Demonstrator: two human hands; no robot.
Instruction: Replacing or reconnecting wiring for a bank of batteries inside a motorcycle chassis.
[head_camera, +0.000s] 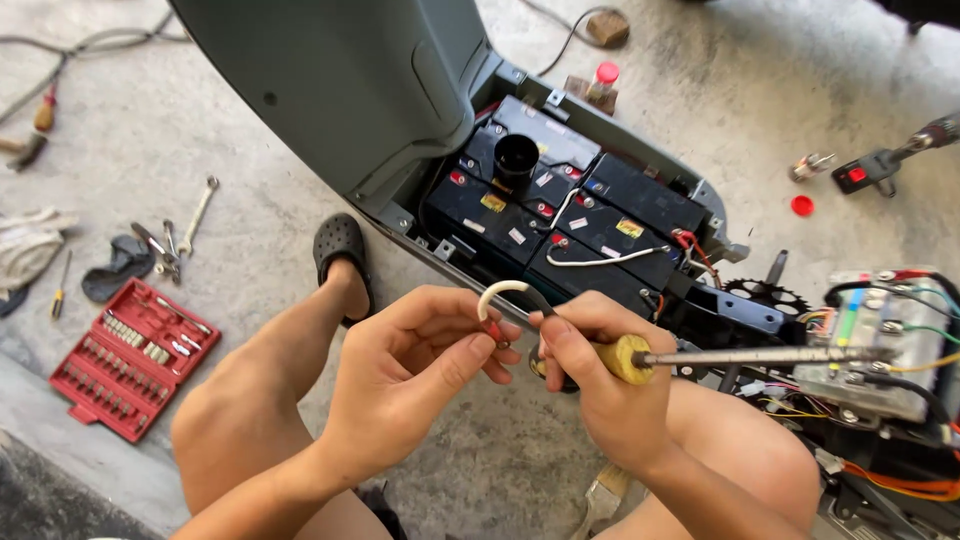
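Holding a short white cable (497, 290) between both hands: left hand (415, 365) pinching its red end, right hand (590, 370) gripping the other end plus a yellow-handled screwdriver (700, 357). Not yet fitting it (loose, above the knees) to the 4 black batteries (560, 215) beyond.

A red bit set (132, 358) and wrenches (180, 235) lie on concrete.
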